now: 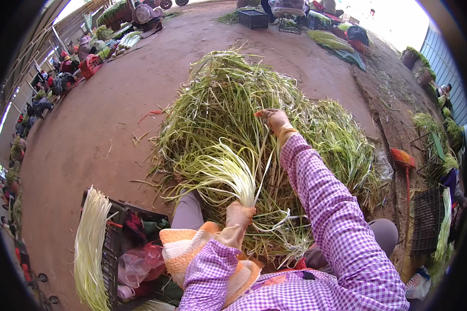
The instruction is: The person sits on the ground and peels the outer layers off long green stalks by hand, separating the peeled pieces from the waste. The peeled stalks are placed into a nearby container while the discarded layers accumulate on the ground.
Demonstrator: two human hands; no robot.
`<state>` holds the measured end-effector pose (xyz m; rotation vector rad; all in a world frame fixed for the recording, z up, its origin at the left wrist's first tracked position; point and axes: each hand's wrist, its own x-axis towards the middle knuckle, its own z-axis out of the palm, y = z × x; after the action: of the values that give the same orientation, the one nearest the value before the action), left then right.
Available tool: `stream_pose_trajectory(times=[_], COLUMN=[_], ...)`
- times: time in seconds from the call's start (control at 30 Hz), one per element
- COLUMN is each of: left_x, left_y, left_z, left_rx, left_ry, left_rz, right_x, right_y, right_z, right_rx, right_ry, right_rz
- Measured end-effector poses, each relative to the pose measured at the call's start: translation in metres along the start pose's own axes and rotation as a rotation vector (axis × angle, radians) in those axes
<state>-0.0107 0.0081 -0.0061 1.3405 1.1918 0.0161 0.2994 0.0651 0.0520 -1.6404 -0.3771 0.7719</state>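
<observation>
My left hand (239, 215) is closed around the white stem end of a bunch of pale, long-leaved chives (231, 175), whose leaves fan up and to the left. My right hand (274, 118) is raised above and to the right of the bunch, pinching the tip of a thin leaf. Both hands seem to wear thin tan gloves. Beneath them spreads a large heap of loose green and yellow leaves (225, 97). An orange and white towel (183, 248) lies under my left forearm. At lower left, trimmed pale chives (91, 248) lie across the edge of a black plastic crate (114, 237).
Plastic bags (142, 264) fill part of the left crate. A red-handled broom (403, 159) lies right of the heap, near another black crate (428, 221). Several people sit among piles of greens along the left and far sides of the reddish floor (81, 132).
</observation>
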Motion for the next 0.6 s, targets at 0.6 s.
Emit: stream_pose_trajectory(times=[0.6], left_x=[-0.007], left_y=[0.019], left_z=[-0.037], left_rx=[-0.737], left_ry=[-0.201], left_rz=[0.243], right_x=[-0.271], right_y=[0.165], right_z=[-0.007], right_rx=[0.069], right_ry=[-0.328], right_rz=[0.087])
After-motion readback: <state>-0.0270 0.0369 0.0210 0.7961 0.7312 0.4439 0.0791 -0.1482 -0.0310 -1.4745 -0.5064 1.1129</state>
